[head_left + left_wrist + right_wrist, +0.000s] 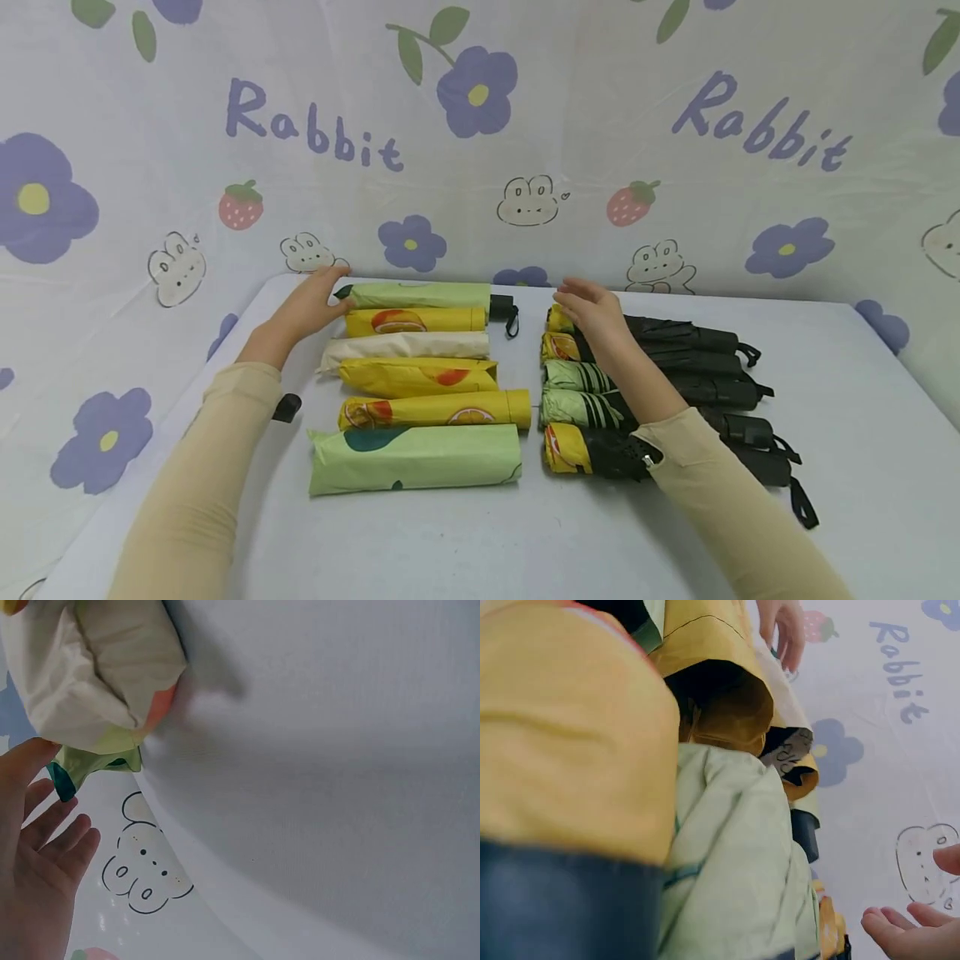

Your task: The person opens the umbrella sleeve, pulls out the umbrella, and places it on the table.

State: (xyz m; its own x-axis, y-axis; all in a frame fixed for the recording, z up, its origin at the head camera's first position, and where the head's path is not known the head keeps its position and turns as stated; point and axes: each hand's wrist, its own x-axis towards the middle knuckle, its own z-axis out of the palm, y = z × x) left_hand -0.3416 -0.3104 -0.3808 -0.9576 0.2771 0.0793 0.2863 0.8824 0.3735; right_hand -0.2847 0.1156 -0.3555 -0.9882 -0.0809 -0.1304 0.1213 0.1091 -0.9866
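Two groups of folded umbrellas lie on a white table. At the back left, my left hand (311, 304) is beside the left end of a light green umbrella (420, 295) with a black handle. Its fingers are spread near the green tip in the left wrist view; whether they touch cannot be told. Below it lie a yellow orange-print cover (416, 322) and a beige one (408, 345). My right hand (600, 321) hovers with loosely bent fingers over the rear yellow-and-black umbrella (667, 330), holding nothing. The forearm hides parts of the right group.
Nearer the front left lie more yellow covers (435, 410) and a wide green one (416, 460). Green-and-black umbrellas (577, 408) and a front yellow one (567, 450) lie right, straps pointing right. A printed rabbit curtain (525, 125) hangs behind the table.
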